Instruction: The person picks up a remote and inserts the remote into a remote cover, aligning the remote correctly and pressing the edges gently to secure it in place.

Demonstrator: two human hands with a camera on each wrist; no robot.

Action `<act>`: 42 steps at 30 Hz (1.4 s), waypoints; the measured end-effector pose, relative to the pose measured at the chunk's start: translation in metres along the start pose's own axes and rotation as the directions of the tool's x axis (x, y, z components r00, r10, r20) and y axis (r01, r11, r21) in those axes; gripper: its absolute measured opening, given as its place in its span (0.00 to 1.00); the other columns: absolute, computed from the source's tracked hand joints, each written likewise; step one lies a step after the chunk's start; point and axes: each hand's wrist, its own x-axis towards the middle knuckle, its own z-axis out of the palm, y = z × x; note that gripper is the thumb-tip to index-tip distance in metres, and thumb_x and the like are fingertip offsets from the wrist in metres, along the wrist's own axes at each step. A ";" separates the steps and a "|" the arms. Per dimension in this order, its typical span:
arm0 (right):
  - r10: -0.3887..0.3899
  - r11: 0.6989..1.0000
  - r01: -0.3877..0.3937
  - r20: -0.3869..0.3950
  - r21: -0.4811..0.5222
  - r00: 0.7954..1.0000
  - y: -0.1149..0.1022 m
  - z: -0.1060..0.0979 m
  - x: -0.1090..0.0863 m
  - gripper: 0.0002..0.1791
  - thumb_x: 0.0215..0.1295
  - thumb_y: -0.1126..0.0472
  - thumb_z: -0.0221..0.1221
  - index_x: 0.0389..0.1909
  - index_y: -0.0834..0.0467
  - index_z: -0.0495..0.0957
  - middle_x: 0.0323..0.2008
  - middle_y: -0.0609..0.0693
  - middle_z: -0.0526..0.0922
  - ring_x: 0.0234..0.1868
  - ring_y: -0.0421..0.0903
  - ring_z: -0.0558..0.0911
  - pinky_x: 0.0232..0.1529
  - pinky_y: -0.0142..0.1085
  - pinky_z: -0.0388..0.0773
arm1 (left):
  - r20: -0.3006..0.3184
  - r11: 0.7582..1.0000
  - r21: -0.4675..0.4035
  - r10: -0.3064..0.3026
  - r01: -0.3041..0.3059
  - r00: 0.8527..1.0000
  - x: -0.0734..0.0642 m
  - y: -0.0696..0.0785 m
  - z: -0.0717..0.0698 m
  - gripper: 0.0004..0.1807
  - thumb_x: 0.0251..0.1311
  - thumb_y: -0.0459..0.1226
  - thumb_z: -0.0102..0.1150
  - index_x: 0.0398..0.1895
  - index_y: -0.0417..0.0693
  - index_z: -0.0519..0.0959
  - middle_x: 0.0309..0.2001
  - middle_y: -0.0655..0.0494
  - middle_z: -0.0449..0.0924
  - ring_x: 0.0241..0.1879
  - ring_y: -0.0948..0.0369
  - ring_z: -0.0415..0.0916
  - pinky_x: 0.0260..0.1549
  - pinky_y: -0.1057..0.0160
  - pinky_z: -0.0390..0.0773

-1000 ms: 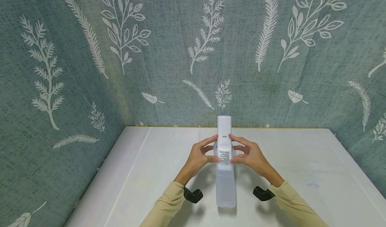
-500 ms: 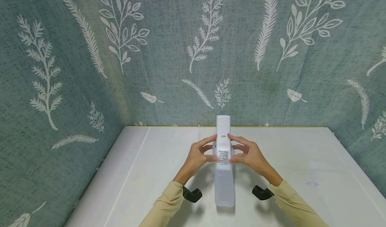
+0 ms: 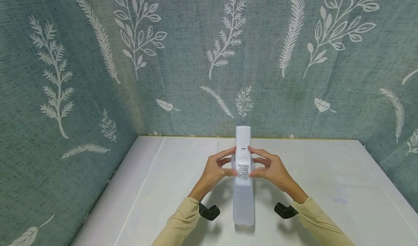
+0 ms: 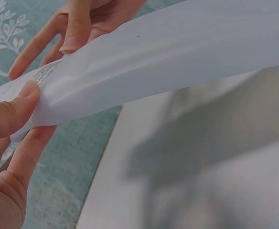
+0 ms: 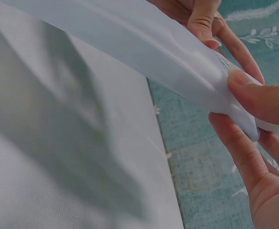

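Both hands hold a long, slim white plastic device [image 3: 243,199] up above the table, lengthwise away from me. Small grey print covers a patch near its middle, with a small dark slot farther up. Its near part is smooth, plain and wider. From the left, my left hand [image 3: 215,169] pinches the device between thumb and fingers at the printed part. My right hand [image 3: 270,168] grips the opposite side in mirror fashion. In the left wrist view the left thumb [image 4: 15,112] presses on the upper face, with fingers below. The right thumb [image 5: 254,98] lies likewise in the right wrist view.
A white table [image 3: 163,209] spreads beneath the hands, its back edge meeting a green-grey cloth [image 3: 183,75] with white leaf prints. The same cloth hangs at both sides. Black wrist-worn pieces [image 3: 209,212] jut inward from the cuffs.
The hands and the white device hold nearly the same pose. Only the whole head view has shifted slightly.
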 end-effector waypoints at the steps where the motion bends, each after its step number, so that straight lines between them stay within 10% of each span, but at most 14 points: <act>1: 0.000 1.000 0.000 -0.002 -0.002 1.000 0.000 0.000 0.000 0.44 0.46 0.74 0.70 0.68 0.59 0.64 0.63 0.58 0.66 0.54 0.53 0.77 0.43 0.44 0.82 | 0.000 1.000 -0.001 0.001 -0.001 1.000 0.000 0.000 0.000 0.40 0.43 0.17 0.65 0.62 0.51 0.73 0.63 0.57 0.70 0.56 0.52 0.73 0.41 0.58 0.81; 42: -0.019 1.000 0.019 0.000 -0.024 1.000 0.000 0.002 0.006 0.43 0.46 0.75 0.69 0.67 0.60 0.66 0.64 0.56 0.65 0.54 0.57 0.76 0.42 0.44 0.82 | -0.028 0.999 -0.041 0.034 -0.035 0.999 0.000 0.001 0.000 0.38 0.40 0.14 0.62 0.61 0.42 0.73 0.62 0.49 0.70 0.58 0.50 0.70 0.46 0.53 0.80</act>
